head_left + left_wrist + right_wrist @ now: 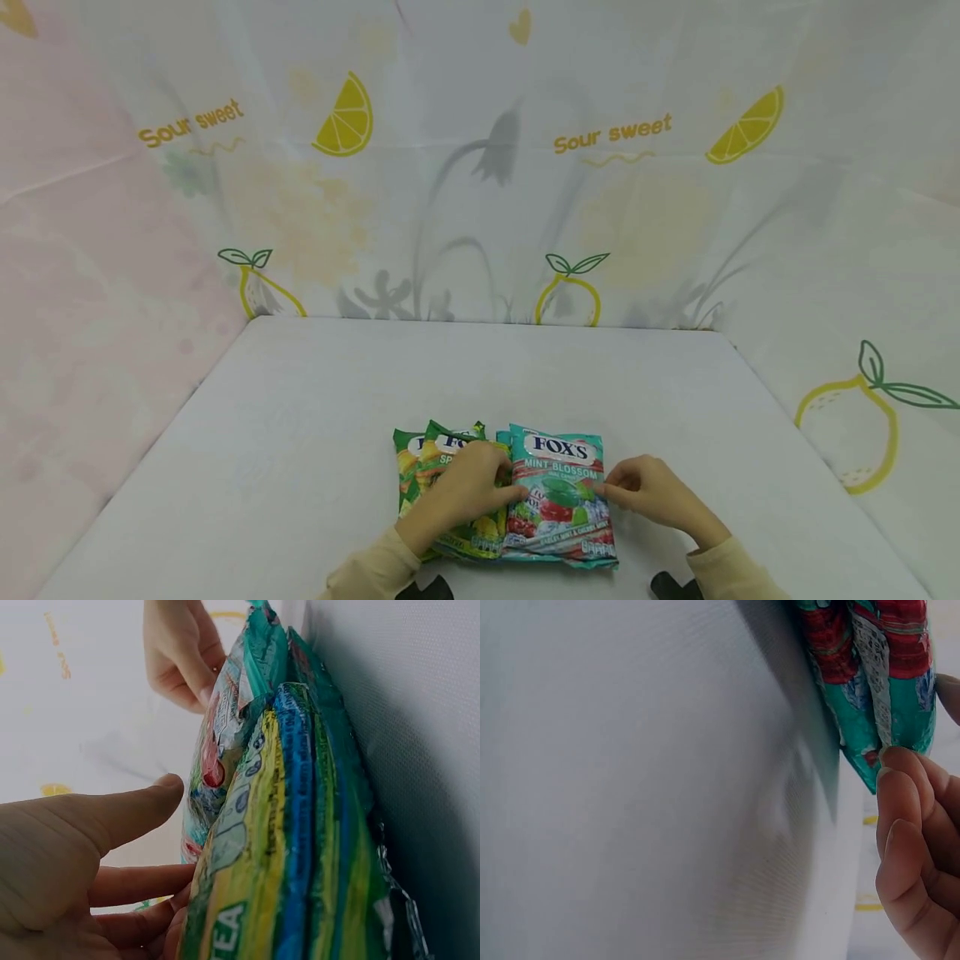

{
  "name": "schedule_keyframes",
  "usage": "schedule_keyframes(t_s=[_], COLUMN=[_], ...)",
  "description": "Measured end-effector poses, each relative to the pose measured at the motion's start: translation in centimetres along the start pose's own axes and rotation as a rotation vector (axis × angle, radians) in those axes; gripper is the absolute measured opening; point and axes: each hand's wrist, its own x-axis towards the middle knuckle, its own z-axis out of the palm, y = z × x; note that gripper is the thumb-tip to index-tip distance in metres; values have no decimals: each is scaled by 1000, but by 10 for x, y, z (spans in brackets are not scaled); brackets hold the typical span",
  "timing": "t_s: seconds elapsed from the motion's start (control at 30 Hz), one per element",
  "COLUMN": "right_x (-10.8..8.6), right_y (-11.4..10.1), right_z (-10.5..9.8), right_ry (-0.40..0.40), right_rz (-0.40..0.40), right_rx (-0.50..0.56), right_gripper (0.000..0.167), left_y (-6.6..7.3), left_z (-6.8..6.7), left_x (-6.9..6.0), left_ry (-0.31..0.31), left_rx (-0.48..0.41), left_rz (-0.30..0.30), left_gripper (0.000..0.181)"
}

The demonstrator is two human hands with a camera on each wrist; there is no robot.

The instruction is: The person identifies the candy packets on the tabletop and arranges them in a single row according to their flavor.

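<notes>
The top mint bag point(558, 508) lies face up on the white tabletop point(300, 417), a second teal bag point(503, 436) peeking out beneath it, and two overlapped green bags point(483, 535) sit just to its left. The left hand point(468, 483) reaches over those from the mint side, thumb and fingers apart, fingers touching green wrapper, thumb at the top mint bag's left edge. The right hand point(656, 493) is at its right edge, thumb against its face, curled fingertips at its rim; I cannot tell whether they pinch. Light, even pressure from both sides should suit best, I judge, since the glossy wrappers could slide over each other. Beyond the top mint bag, open room runs to the far edge; both side edges lie well apart from it, and the near edge is out of the head view.
</notes>
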Motion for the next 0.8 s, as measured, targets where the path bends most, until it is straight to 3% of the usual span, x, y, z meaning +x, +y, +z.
schedule_keyframes(t_s=[0.4, 0.67, 0.8], right_x=[0, -2, -2], right_y=[3, 2, 1], right_z=[4, 8, 8], right_ry=[-44, -70, -72], right_rz=[-29, -46, -58], right_rx=[64, 93, 85], right_gripper=[25, 26, 27], left_y=[3, 3, 5], left_z=[5, 6, 9], left_x=[-1, -3, -2], left_ry=[46, 57, 55], left_rx=[191, 156, 237], left_rz=[34, 58, 72], left_gripper=[31, 25, 30])
